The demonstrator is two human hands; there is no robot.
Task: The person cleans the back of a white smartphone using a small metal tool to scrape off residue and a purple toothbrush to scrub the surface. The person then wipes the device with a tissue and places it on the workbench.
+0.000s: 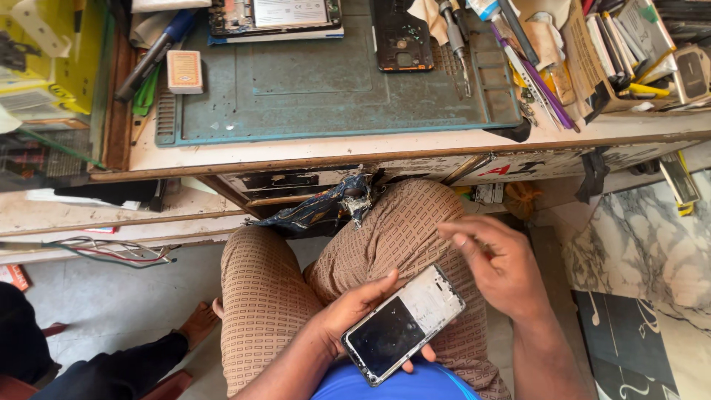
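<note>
A phone display panel (pixel 404 323) (half dark, half pale) is gripped along its edges by the left hand (pixel 355 311) over the lap, at six o'clock below the tabletop (pixel 333 144) edge. The right hand (pixel 500 267) is held at two o'clock of it, fingers loosely curled, grasping nothing, apart from the panel.

one head-worn view looks steeply down, close over lap and workbench (pixel 333 144) edge.
</note>
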